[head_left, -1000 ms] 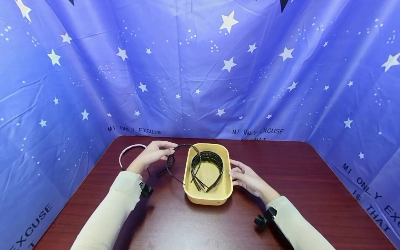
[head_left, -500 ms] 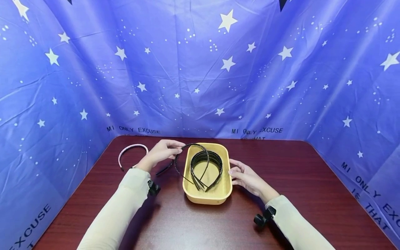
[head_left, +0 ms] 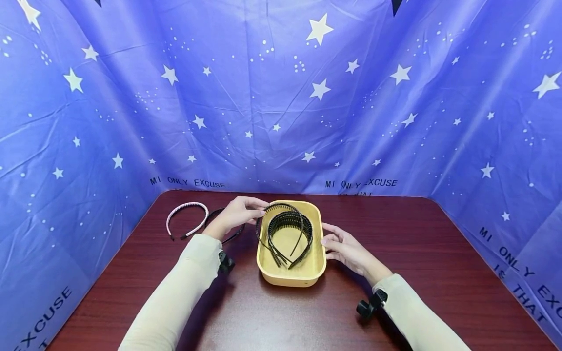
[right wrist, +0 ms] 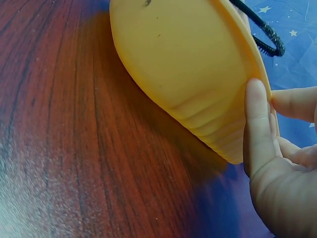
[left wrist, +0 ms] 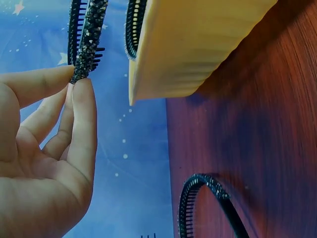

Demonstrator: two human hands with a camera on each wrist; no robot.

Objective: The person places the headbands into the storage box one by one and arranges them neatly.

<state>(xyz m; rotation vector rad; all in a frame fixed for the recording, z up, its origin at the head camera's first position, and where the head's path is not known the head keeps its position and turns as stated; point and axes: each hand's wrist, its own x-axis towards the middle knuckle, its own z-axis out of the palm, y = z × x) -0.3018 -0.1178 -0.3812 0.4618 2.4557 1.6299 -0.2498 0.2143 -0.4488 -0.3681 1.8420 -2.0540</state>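
My left hand [head_left: 239, 214] pinches a black toothed headband [head_left: 302, 223] between thumb and fingertips, over the left side of the yellow plastic basin [head_left: 291, 279]. Glittery stones cover the band's outer face in the left wrist view. Inside the basin several black headbands [head_left: 308, 229] lie nested together, their ends toward the front. At the basin's right side my right hand [head_left: 349, 248] holds the rim, the thumb at the edge and a finger [right wrist: 257, 119] against the outer wall.
A pale pink-white headband [head_left: 175, 209] lies on the dark red table [head_left: 395, 234] at the left. Beside it rests another black headband [left wrist: 188, 203], partly hidden by my left hand in the head view. A blue star-printed cloth [head_left: 281, 97] surrounds the table.
My left hand has moved right with the headband, bringing it from beside the basin to above its left part. The right hand and the basin have stayed in place.
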